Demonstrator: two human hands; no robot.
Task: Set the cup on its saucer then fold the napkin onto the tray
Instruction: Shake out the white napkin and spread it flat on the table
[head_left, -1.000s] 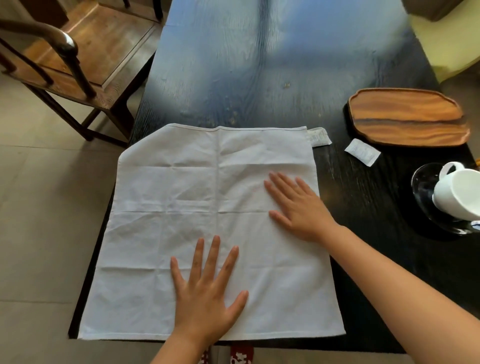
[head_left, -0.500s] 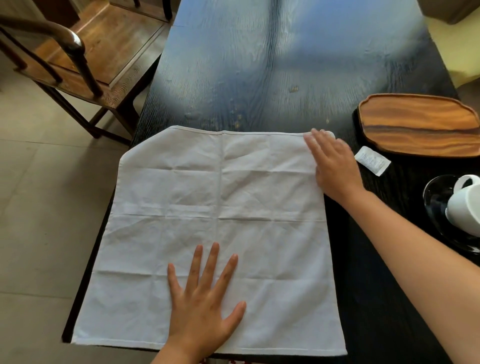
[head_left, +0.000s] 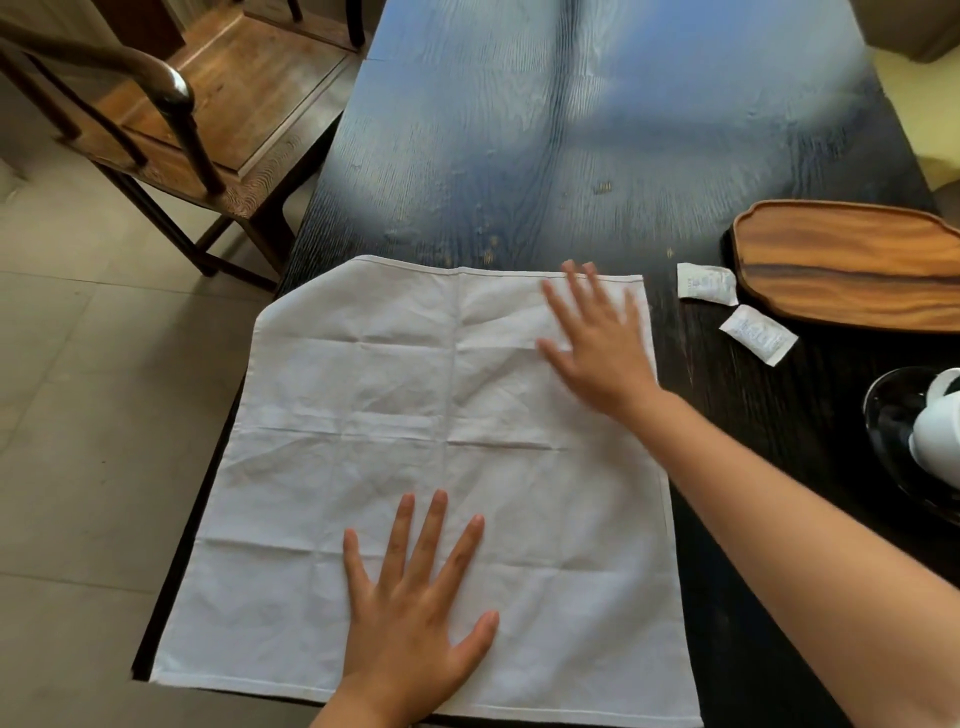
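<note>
Napkin (head_left: 415, 441) lies unfolded under both flat, open-fingered hands; cup (head_left: 937, 431) sits on saucer (head_left: 888, 415); tray (head_left: 852, 270) awaits.

The scene is seen from a single wide-angle head view, set above the near edge of the dark desk (head_left: 597, 156) and aimed forward and steeply down along its length. The white napkin (head_left: 415, 441) fills the middle at close range, with both forearms entering from the bottom edge. The wooden tray (head_left: 852, 275) and the white cup (head_left: 940, 431) are cut off at the right border, and the chair (head_left: 171, 119) and the tiled floor (head_left: 104, 415) are taken in at the left.
</note>
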